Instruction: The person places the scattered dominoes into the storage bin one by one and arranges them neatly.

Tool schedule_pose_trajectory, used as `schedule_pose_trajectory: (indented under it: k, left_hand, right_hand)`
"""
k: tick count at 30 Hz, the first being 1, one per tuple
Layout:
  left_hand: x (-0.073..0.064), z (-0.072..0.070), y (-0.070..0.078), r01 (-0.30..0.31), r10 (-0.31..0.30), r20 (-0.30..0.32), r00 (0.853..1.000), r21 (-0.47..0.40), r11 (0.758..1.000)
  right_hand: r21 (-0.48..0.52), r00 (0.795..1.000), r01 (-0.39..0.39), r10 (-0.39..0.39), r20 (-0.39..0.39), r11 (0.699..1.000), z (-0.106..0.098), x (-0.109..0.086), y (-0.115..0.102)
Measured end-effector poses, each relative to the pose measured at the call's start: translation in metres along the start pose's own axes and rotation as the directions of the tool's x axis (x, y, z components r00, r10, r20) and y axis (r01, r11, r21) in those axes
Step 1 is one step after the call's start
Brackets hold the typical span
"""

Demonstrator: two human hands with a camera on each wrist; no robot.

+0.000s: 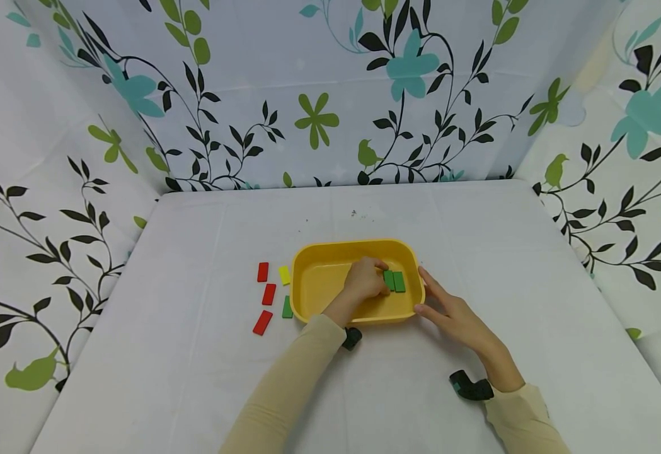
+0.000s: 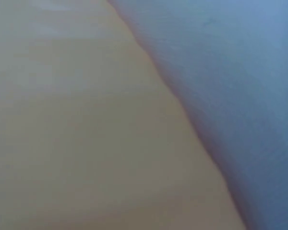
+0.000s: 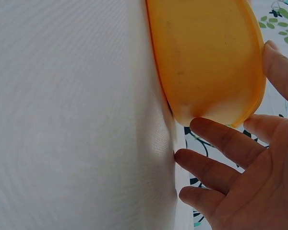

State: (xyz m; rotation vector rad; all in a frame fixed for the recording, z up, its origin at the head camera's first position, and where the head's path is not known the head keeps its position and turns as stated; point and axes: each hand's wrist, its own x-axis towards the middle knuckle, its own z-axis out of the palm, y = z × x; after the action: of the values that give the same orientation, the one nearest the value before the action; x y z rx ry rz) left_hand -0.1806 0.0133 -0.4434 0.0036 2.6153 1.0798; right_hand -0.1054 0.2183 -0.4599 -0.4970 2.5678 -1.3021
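Note:
A yellow plastic tray point(image 1: 330, 249) stands on the table. Inside it my left hand point(image 1: 362, 279) reaches toward the right end, index finger and thumb at opposite ends of a small green block point(image 1: 389, 280), which it appears to pinch. Right beside that lies another green block point(image 1: 399, 282). My right hand point(image 1: 449, 315) touches the tray's right end with fingers spread and fairly straight; in the right wrist view its thumb and fingertips meet the tray wall point(image 3: 211, 62). The left wrist view is blurred and shows only skin and a pale yellowish surface, so the fingers are hidden there.
Left of the tray lie three red blocks point(image 1: 269, 294) in a loose column. A yellow block point(image 1: 284, 275) and a green block point(image 1: 287, 307) lie close to the tray's left wall. White cloth covers the table point(image 1: 137, 353); patterned curtains point(image 1: 222, 94) surround it.

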Motion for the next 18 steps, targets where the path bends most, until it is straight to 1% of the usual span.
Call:
schedule_pose_trajectory:
  k: [5, 12, 18]
  left_hand:
    - [-0.0004, 0.0001, 0.0005, -0.019, 0.019, -0.003, 1.0, 0.031, 0.999]
    - [-0.0006, -0.0005, 0.0004, -0.066, 0.067, -0.006, 0.998, 0.102, 0.993]
    - [-0.0016, -0.0008, 0.0008, -0.071, 0.071, 0.004, 0.997, 0.103, 0.992]
  right_hand:
    - [-0.002, 1.0, -0.007, 0.007, 0.001, 1.0, 0.0, 0.0001, 0.0004]
    - [-0.004, 1.0, -0.004, 0.004, 0.005, 1.0, -0.0001, 0.0003, 0.0004]
    - [-0.001, 1.0, -0.007, 0.007, 0.008, 1.0, -0.0001, -0.0002, 0.0008]
